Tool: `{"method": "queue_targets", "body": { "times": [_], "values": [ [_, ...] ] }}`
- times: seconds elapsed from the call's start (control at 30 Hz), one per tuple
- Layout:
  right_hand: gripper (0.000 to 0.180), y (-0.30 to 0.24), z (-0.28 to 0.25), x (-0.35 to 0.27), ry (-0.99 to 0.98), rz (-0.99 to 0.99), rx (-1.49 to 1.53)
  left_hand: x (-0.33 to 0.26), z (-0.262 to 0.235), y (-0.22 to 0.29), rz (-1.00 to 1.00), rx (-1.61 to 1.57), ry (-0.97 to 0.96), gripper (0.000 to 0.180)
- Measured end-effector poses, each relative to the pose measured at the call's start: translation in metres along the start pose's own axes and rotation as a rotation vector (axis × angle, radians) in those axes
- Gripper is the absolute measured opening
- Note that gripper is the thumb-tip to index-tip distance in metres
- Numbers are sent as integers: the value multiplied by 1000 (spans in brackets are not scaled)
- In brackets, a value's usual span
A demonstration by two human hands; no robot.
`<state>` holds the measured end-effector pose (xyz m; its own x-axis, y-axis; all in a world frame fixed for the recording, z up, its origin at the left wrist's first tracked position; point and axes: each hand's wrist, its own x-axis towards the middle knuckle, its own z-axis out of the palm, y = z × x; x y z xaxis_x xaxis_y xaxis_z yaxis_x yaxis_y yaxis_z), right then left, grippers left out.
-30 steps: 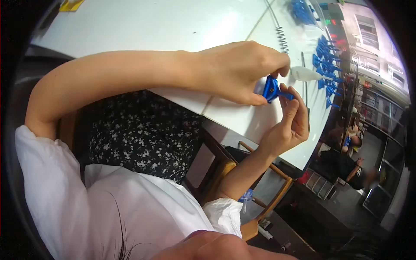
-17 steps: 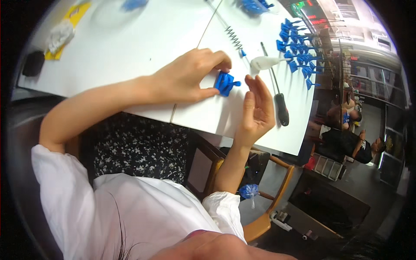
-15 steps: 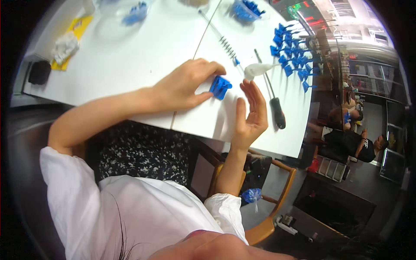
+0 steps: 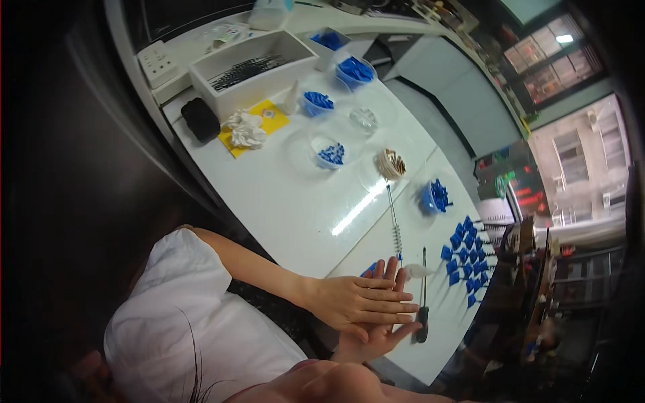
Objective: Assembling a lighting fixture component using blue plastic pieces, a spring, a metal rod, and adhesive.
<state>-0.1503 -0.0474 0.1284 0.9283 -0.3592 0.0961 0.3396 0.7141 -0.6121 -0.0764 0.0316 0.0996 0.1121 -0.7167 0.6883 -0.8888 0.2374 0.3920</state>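
My left hand [image 4: 356,301] lies across the palm of my right hand [image 4: 366,346], both with fingers stretched out. Neither hand shows anything in its grasp. A blue plastic part [image 4: 368,270] lies on the table just behind them, mostly hidden by my fingers. Close to my fingertips is a white squeeze bottle [image 4: 418,271] with a pointed tip. A screwdriver [image 4: 422,322] with a black handle lies right of my hands. Beyond them a thin rod with a coiled spring [image 4: 396,235] points away across the white table [image 4: 282,201].
Rows of blue parts with dark stems [image 4: 467,258] stand at the right edge. Farther back are a tub of blue pieces [image 4: 437,196], a cup of brownish pieces [image 4: 392,164] and a white bin [image 4: 208,97] of black coiled pieces. Crumpled tissue [image 4: 247,129] rests on a yellow sheet.
My left hand has left the blue part and moved right onto my right hand. The view has swung up, bringing the far containers into sight.
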Motion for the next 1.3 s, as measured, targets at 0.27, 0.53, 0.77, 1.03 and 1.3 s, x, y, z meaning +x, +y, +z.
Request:
{"method": "queue_targets", "body": {
  "times": [0.27, 0.53, 0.77, 1.03, 1.3],
  "values": [
    [73, 5, -46, -5, -374, -820, -1696, -7, -25, 6, -657, -1296, 268, 68],
    [32, -60, -35, 75, -80, -600, -1790, -45, -79, -22, -733, -1059, 467, 42],
    [25, -50, -51, 106, -390, -237, -2180, -53, -78, -24, -754, -365, 340, 31],
    [24, -36, -67, 109, -359, -125, -2340, -59, -76, -31, -744, -312, 314, 23],
    [15, -57, -45, 103, -248, -135, -2222, -57, -80, -34, -760, -284, 309, 21]
  ]
}}
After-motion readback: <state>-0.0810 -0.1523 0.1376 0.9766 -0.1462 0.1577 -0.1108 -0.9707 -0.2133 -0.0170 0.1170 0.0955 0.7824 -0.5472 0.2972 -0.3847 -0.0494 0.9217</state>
